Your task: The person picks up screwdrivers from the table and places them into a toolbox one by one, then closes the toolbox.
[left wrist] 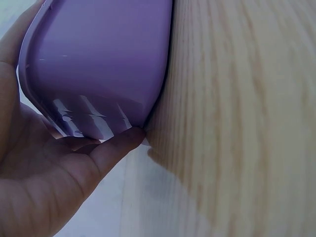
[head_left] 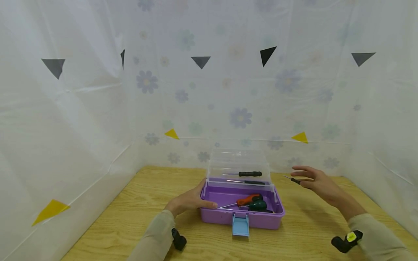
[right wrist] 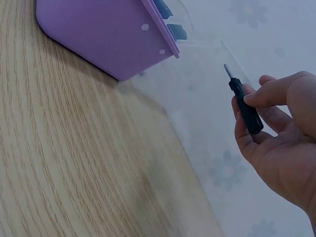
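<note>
A purple toolbox (head_left: pixel 225 216) stands open on the wooden table (head_left: pixel 137 203), its clear lid (head_left: pixel 240 163) raised. Inside lie an orange-handled screwdriver (head_left: pixel 249 199) and a green-handled one (head_left: pixel 258 205). My left hand (head_left: pixel 189 200) grips the box's left end (left wrist: pixel 98 64), thumb along the front wall. My right hand (head_left: pixel 318 183), raised to the right of the box, pinches a small black-handled screwdriver (right wrist: pixel 245 106) between thumb and fingers, its tip pointing toward the box.
A light blue latch (head_left: pixel 240 224) hangs from the box's front. Two more dark screwdrivers (head_left: pixel 249 174) show through the lid. White flowered sheeting (head_left: pixel 228 90) walls the table at the back and both sides. Bare wood lies left and right of the box.
</note>
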`<state>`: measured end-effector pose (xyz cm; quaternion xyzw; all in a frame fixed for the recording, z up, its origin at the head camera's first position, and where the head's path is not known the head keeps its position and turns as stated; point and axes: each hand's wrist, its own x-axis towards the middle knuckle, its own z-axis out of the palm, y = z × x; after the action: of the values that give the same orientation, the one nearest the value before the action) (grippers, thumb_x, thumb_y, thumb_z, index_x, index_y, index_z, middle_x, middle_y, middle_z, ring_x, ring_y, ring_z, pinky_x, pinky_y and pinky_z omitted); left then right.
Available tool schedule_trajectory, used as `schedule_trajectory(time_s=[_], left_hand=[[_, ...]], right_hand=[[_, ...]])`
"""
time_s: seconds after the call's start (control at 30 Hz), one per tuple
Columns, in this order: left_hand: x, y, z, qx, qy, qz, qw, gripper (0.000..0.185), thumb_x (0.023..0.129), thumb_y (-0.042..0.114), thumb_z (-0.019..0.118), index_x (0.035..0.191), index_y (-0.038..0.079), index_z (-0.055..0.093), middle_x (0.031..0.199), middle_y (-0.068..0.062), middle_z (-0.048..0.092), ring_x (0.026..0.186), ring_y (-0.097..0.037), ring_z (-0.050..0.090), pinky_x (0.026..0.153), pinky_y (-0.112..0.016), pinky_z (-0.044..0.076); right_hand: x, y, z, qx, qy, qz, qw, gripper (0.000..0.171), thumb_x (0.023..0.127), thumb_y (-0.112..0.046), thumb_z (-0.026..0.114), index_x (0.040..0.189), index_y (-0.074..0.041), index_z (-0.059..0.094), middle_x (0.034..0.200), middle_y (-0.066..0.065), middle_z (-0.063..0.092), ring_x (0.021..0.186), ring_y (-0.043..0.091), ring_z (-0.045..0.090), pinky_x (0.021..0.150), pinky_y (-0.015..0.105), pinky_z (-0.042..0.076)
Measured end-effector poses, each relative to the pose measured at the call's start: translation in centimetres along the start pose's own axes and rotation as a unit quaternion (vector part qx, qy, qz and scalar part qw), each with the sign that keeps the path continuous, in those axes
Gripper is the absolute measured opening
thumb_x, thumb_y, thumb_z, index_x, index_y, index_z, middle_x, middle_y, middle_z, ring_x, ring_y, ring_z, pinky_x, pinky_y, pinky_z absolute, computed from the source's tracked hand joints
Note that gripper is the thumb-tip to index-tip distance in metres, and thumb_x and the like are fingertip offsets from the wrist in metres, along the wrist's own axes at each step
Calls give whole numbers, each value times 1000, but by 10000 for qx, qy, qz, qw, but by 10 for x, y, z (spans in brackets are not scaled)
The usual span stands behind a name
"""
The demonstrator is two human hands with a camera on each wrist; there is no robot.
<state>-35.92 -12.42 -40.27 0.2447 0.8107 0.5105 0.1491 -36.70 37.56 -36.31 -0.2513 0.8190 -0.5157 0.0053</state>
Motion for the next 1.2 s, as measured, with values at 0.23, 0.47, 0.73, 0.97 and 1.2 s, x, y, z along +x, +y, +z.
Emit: schedule_trajectory(time_s=[0.23, 0.47, 0.73, 0.97, 1.2], left_hand=[[0, 0, 0, 6, 19, -31, 10000, 125, 85, 43, 85, 167, 20, -7, 167, -16, 23, 149, -37, 29, 120, -60, 22], [0, -1, 0, -27, 9, -24, 10000, 124, 86, 41, 85, 167, 21, -7, 167, -16, 25, 149, -37, 30, 120, -59, 22], [-1, 2, -1, 36, 65, -94, 9999, 124, 85, 43, 85, 167, 21, -6, 167, -16, 23, 150, -36, 28, 120, -59, 22], [-2, 2, -1, 61, 90, -112, 9999, 124, 86, 43, 84, 167, 20, -6, 169, -16, 20, 151, -37, 25, 120, -59, 21], [-1, 3, 0, 9, 52, -91, 9999, 123, 86, 41, 84, 167, 21, -6, 168, -15, 22, 150, -36, 27, 120, -58, 21]], right_hand=[[7, -2, 10, 59, -54, 48, 10000, 56, 109, -9, 55, 160, -2, 33, 154, 33, 40, 131, 24, 54, 94, 27, 53], [14, -6, 18, -26, -64, -65, 10000, 54, 109, -9, 54, 159, -2, 34, 152, 31, 42, 137, 55, 38, 94, 25, 52], [23, -10, 28, -19, -86, -161, 9998, 54, 108, -9, 55, 159, -3, 36, 152, 29, 45, 138, 53, 39, 99, 30, 52], [35, -18, 38, 38, -172, -223, 9996, 53, 109, -9, 55, 159, -7, 37, 152, 27, 45, 137, 53, 41, 97, 25, 50], [46, -26, 47, 3, -229, -260, 9994, 52, 108, -6, 54, 158, -8, 39, 150, 25, 48, 137, 51, 43, 103, 37, 51]])
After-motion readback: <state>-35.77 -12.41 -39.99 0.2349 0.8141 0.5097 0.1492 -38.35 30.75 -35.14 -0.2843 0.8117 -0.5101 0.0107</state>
